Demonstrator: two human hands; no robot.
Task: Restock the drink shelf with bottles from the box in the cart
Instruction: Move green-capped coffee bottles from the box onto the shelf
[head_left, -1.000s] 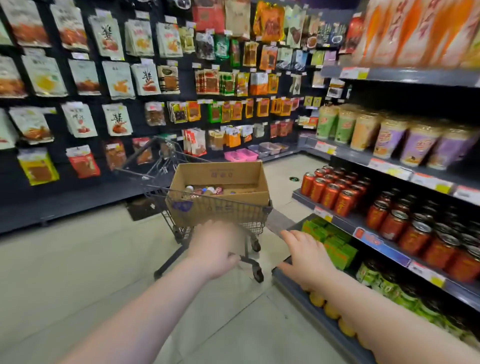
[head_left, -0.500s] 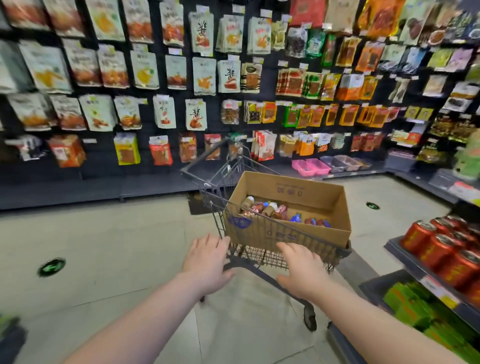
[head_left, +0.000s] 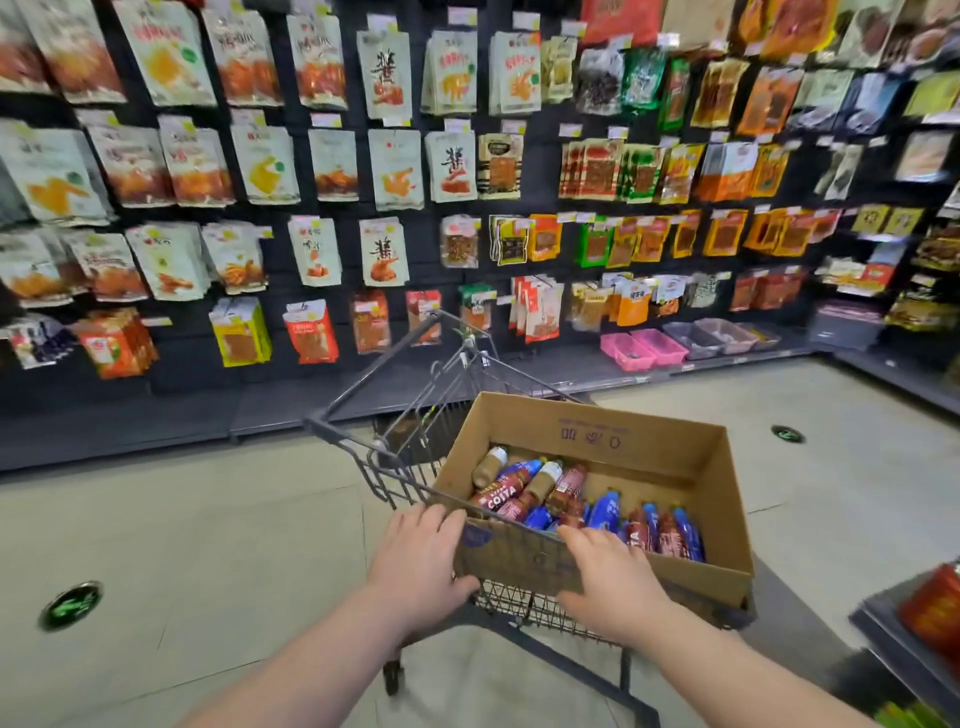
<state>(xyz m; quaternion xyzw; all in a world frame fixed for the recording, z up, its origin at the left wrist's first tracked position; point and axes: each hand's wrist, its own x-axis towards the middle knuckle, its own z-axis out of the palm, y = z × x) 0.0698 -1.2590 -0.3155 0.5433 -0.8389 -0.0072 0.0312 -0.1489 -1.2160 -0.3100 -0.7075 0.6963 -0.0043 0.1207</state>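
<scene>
Wire and cardboard meet under both hands. The left hand (head_left: 418, 564) grips the cart (head_left: 353, 447) at its near rim, fingers curled over the top wire beside the box's near left corner, thumb tucked below. The right hand (head_left: 610, 584) lies on the near wall of the cardboard box (head_left: 597, 431), fingers fairly straight and spread over its top edge, holding nothing (the fingertips just reach the opening).

Just beyond those fingertips the bottles (head_left: 545, 488) lie on their sides in the box's near half, a jumble of blue, dark red and brown ones, some with white caps. The far half of the box's bottom is bare cardboard. The box sits in the cart's basket.

At the lower right, a dark shelf (head_left: 883, 639) carrying a red can (head_left: 935, 608) stands near the cart's right corner. Pale tiled floor (head_left: 208, 545) lies open to the left and ahead, with a round green marker (head_left: 70, 605) on it. Farther off, a dark wall of hanging snack packets (head_left: 395, 171) runs across, with pink trays (head_left: 644, 348) at its foot.
</scene>
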